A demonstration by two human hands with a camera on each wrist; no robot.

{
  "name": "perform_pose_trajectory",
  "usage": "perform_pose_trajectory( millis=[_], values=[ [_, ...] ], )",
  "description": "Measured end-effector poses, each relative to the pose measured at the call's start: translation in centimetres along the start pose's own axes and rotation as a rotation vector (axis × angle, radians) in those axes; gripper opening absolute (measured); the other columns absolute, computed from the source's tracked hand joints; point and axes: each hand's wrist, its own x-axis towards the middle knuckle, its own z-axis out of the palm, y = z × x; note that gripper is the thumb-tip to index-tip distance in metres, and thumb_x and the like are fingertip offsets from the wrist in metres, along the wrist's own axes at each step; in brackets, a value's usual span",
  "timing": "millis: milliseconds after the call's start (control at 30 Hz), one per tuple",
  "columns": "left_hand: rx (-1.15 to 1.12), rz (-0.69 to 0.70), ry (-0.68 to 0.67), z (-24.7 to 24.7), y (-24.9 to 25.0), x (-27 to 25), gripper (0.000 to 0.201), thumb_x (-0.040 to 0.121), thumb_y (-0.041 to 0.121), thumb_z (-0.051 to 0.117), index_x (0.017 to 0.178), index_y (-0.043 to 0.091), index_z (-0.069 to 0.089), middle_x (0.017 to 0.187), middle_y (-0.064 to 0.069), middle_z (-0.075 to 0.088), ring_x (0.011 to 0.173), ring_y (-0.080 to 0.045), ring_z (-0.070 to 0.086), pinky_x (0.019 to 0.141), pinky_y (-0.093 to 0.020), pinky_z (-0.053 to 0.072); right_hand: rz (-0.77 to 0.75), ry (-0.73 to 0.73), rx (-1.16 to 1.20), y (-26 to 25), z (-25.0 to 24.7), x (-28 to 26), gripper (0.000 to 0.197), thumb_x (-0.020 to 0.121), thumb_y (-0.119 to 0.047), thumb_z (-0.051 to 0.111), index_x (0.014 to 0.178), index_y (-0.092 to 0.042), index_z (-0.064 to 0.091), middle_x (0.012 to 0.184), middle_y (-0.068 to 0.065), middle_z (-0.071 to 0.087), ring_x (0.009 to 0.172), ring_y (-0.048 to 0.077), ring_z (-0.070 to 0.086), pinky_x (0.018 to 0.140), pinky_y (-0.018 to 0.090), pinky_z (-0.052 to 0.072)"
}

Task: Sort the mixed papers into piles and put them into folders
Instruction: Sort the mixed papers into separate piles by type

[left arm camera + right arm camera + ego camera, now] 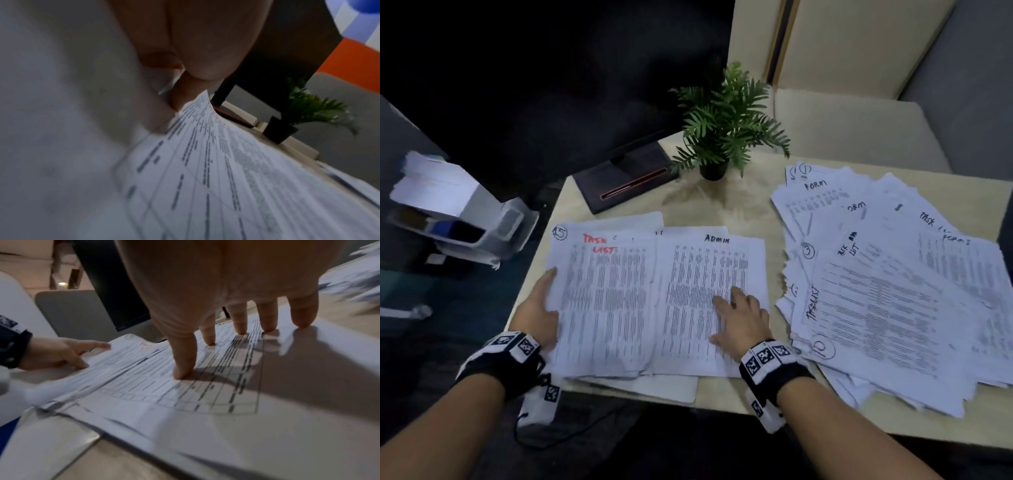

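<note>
Two piles: left hand (539, 308) flat against task-list pile (602, 301), right hand (744, 318) splayed atop admin pile (698, 267).

Two piles are lying side by side on the table (722, 205) before you: TASK LIST pile (606, 301) left, ADMIN pile (698, 274) touching it on the right, both sitting on a folder (664, 389). Your left hand (539, 308) is resting at the left pile's outer edge, and your right hand (743, 318) is lying flat on the ADMIN pile. A loose heap (893, 291) is sprawling further right. A plant (726, 120) and a monitor stand (626, 178) are standing behind.
</note>
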Motion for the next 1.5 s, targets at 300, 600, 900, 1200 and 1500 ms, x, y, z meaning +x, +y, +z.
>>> perform_pose_trajectory(
  millis=[300, 600, 900, 1200, 1500],
  values=[
    [0.399, -0.083, -0.067, 2.0, 0.4, 1.9, 0.087, 0.077, -0.004, 0.056, 0.147, 0.035, 0.022, 0.147, -0.009, 0.027, 0.124, -0.036, 0.041, 0.101, -0.047, 0.039, 0.033, 0.004, 0.034, -0.1, -0.2, -0.6, 0.076, 0.082, -0.041, 0.071, 0.147, -0.034, 0.031, 0.16, 0.006, 0.01, 0.141, 0.03, 0.018, 0.113, 0.048, 0.022],
    [0.288, 0.266, -0.022, 6.9, 11.5, -4.2, 0.066, 0.086, 0.02, 0.06, 0.146, 0.026, 0.031, 0.16, -0.005, 0.006, 0.146, -0.022, 0.005, 0.115, -0.047, 0.01, 0.075, 0.177, 0.204, 5.3, -4.6, -1.8, 0.056, 0.088, -0.045, 0.062, 0.138, -0.026, 0.046, 0.15, 0.001, 0.034, 0.134, 0.025, 0.032, 0.109, 0.04, 0.027],
    [0.032, 0.528, -0.283, 19.6, 23.8, -11.9, 0.045, 0.089, 0.014, 0.056, 0.134, 0.018, 0.048, 0.14, -0.003, 0.043, 0.13, -0.021, 0.04, 0.109, -0.034, 0.032, 0.293, 0.238, 0.229, 20.4, -8.8, -3.3, 0.055, 0.087, -0.03, 0.066, 0.137, -0.02, 0.048, 0.144, 0.005, 0.043, 0.129, 0.029, 0.04, 0.104, 0.041, 0.035],
    [0.275, 0.284, -0.431, 28.3, 24.5, -15.5, 0.076, 0.077, 0.024, 0.072, 0.143, 0.02, 0.034, 0.135, -0.01, 0.046, 0.119, -0.027, 0.052, 0.1, -0.04, 0.045, 0.327, 0.18, 0.014, 29.1, -9.5, -2.9, 0.058, 0.081, -0.021, 0.066, 0.134, -0.021, 0.041, 0.131, 0.005, 0.047, 0.121, 0.029, 0.043, 0.097, 0.044, 0.035],
    [-0.203, 0.258, -0.193, 27.3, 23.7, -14.8, 0.093, 0.08, 0.033, 0.074, 0.151, 0.024, 0.014, 0.152, -0.008, 0.028, 0.131, -0.028, 0.042, 0.108, -0.049, 0.037, 0.136, 0.332, 0.918, 31.0, -11.9, -7.4, 0.01, 0.095, -0.015, 0.057, 0.087, -0.013, 0.061, 0.082, 0.001, 0.063, 0.072, 0.017, 0.057, 0.063, 0.026, 0.04]
  ],
)
